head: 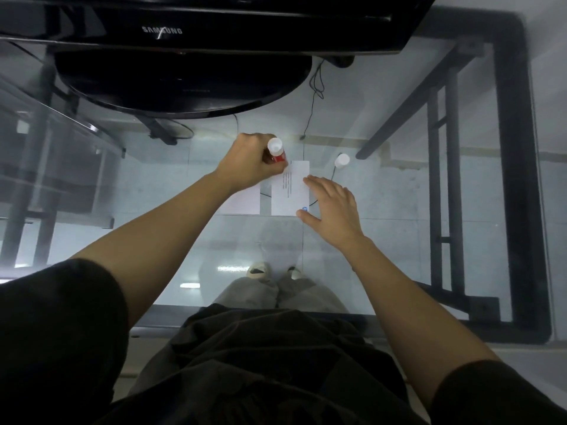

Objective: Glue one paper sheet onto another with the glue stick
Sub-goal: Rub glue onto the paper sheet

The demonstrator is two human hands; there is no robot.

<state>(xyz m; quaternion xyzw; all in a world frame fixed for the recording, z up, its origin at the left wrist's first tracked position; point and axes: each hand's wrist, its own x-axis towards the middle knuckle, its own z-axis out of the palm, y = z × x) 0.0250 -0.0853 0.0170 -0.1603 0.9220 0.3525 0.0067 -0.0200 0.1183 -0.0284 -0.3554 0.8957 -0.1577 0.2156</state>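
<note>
On the far left, through the glass tabletop (399,210), a lower glass shelf and dark metal frame legs show, all dim and blurred. Above them the black Samsung monitor (196,29) stands on its round black base (184,87) at the far side of the table.

The left hand (250,162) is closed in a fist around the red glue stick (277,154), whose white end points up toward the camera; the lower end of the stick is at the top left corner of the printed sheet, though the hand hides whether it touches the paper. Under and just nearer than this hand lies a plain white paper sheet (242,202), partly covered by the forearm.

Just beside it to the right, with a narrow gap between them, lies the second paper sheet (290,188), which has lines of small print down its left part and a small blue mark at its near right corner. The right hand (333,210) rests open and flat, fingers spread, on the right edge of this sheet, gripping nothing.

Farther right and a little beyond, the white glue stick cap (342,160) sits on the glass, apart from both sheets. A thin black cable (313,99) runs from the monitor down past the sheets.
</note>
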